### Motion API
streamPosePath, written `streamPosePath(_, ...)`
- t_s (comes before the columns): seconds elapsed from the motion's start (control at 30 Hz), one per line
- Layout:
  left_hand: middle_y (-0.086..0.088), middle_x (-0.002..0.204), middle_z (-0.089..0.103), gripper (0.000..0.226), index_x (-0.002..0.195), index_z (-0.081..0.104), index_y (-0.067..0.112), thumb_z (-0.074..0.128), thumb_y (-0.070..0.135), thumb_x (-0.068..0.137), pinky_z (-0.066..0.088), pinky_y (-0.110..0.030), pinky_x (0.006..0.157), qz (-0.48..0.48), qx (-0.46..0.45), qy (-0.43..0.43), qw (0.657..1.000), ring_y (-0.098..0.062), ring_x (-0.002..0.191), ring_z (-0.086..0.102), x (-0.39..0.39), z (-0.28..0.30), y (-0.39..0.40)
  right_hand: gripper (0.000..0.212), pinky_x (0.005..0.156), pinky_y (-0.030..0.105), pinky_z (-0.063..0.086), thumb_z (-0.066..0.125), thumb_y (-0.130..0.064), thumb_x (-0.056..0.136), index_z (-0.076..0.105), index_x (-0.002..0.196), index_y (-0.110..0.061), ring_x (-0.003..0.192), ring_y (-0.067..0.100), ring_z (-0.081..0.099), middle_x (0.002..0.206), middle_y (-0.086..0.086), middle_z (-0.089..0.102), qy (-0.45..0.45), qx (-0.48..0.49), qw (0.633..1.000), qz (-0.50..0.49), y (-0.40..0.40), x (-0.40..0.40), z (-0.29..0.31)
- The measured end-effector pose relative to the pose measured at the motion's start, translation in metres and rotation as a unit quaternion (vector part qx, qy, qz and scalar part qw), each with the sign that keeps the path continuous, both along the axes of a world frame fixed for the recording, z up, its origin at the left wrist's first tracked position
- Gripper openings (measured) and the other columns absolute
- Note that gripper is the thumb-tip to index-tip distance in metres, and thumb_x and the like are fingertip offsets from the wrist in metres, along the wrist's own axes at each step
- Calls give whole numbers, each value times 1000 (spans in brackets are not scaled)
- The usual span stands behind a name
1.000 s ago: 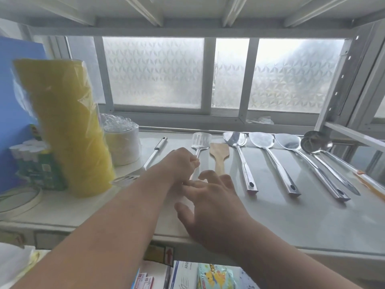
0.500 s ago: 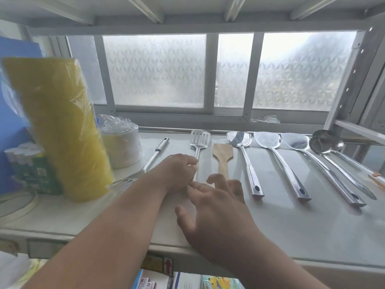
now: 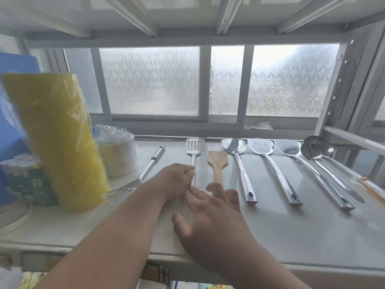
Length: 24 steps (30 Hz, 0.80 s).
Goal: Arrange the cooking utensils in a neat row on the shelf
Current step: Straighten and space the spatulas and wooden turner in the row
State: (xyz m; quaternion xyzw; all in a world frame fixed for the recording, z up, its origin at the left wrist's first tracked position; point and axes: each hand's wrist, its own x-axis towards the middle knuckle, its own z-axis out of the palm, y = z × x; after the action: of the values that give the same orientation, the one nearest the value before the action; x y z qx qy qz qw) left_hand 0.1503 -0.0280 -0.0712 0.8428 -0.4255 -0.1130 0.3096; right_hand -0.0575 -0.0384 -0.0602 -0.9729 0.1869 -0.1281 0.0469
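On the grey shelf [image 3: 302,232] lies a row of utensils with their heads toward the window: a slotted steel turner [image 3: 194,146], a wooden spatula [image 3: 217,161], three steel spatulas [image 3: 233,146] [image 3: 260,147] [image 3: 288,148] and two ladles [image 3: 312,150]. My left hand [image 3: 177,181] grips the slotted turner's handle. My right hand [image 3: 210,217] rests flat beside it with fingers spread, its fingertips over the wooden spatula's handle end. A second slotted turner [image 3: 135,182] lies slanted to the left, its head toward me.
A tall yellow wrapped stack [image 3: 56,142] and a wrapped stack of white cups [image 3: 118,155] stand at the left. A green box [image 3: 25,180] and a blue board [image 3: 14,97] sit behind them. A frosted window [image 3: 150,80] backs the shelf; a metal upright [image 3: 337,94] stands at right.
My left hand has slid the slotted turner away from me, so its head now lines up nearer the other heads. My right hand stays nearly in place.
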Motion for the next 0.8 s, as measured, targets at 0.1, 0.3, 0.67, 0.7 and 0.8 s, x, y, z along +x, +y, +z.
streamPosePath(0.1, 9, 129, 71, 43, 152, 57, 36, 45, 42, 111, 42, -35, 115, -1, 9, -1, 1000, -13, 127, 59, 1, -1, -3, 74, 118, 51, 11, 26, -64, 97, 30, 160, -26, 147, 25, 14, 165, -15, 31, 4, 5, 1000, -3, 1, 0, -1)
streamPosePath(0.3, 12, 131, 70, 44, 150, 58, 41, 46, 48, 109, 41, -41, 119, 6, 7, 1, 1000, -14, 129, 58, 7, -7, -5, 74, 121, 52, 9, 28, -64, 97, 27, 161, -26, 150, 24, 10, 167, -16, 27, 8, 17, 1000, -9, 1, 1, -1)
streamPosePath(0.67, 12, 139, 67, 44, 150, 58, 42, 45, 51, 109, 39, -42, 121, 2, 6, -29, 1000, -17, 137, 54, 8, -7, -4, 76, 117, 49, 12, 28, -64, 96, 30, 160, -24, 147, 24, 16, 163, -15, 34, 1, 1, 1000, -11, 1, 1, 0)
streamPosePath(0.7, 12, 138, 68, 43, 148, 59, 42, 44, 51, 109, 39, -42, 120, -1, 7, -30, 1000, -17, 136, 55, 8, -8, -4, 75, 117, 48, 13, 29, -64, 96, 32, 159, -24, 146, 24, 16, 162, -15, 36, -1, 0, 1000, -10, 1, 0, 0)
streamPosePath(0.8, 11, 126, 73, 39, 136, 68, 39, 44, 51, 108, 44, -42, 115, -10, 6, -28, 1000, -17, 127, 61, 9, -9, -4, 72, 117, 48, 14, 29, -63, 95, 36, 156, -25, 144, 23, 18, 159, -15, 38, -8, 3, 1000, -10, 1, 0, 0)
